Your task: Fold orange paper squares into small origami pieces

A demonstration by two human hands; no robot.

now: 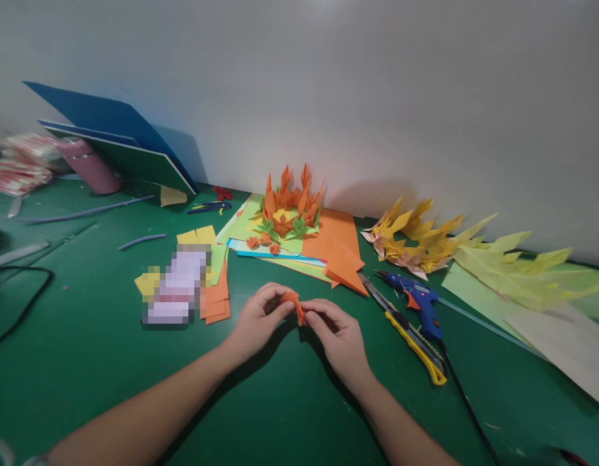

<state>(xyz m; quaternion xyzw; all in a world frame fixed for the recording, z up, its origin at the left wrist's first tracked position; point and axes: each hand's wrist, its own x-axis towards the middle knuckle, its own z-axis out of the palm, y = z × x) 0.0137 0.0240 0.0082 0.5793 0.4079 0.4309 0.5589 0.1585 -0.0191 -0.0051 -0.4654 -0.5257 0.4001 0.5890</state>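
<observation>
Both hands meet in front of me over the green table (pixel 290 401), pinching one small piece of folded orange paper (pixel 294 301). My left hand (pixel 263 316) has its thumb and fingers closed on the paper's left side. On the right side, the fingertips of my right hand (pixel 339 333) close on it too. Part of the paper is hidden behind the fingers. Beyond the hands, a few small orange paper flowers (pixel 265 239) lie before an orange paper crown (pixel 294 204) with green leaf shapes. To their left is a stack of orange paper squares (pixel 217 301).
To the right lie a yellow utility knife (pixel 416 346) and a blue glue gun (pixel 418 301) with a cord. Behind them stand yellow paper crowns (pixel 420 233). A blurred phone-like object (pixel 178 285) lies left. Scissors (pixel 209 207), a pink bottle (pixel 90 165) and leaning boards (pixel 129 155) are farther back.
</observation>
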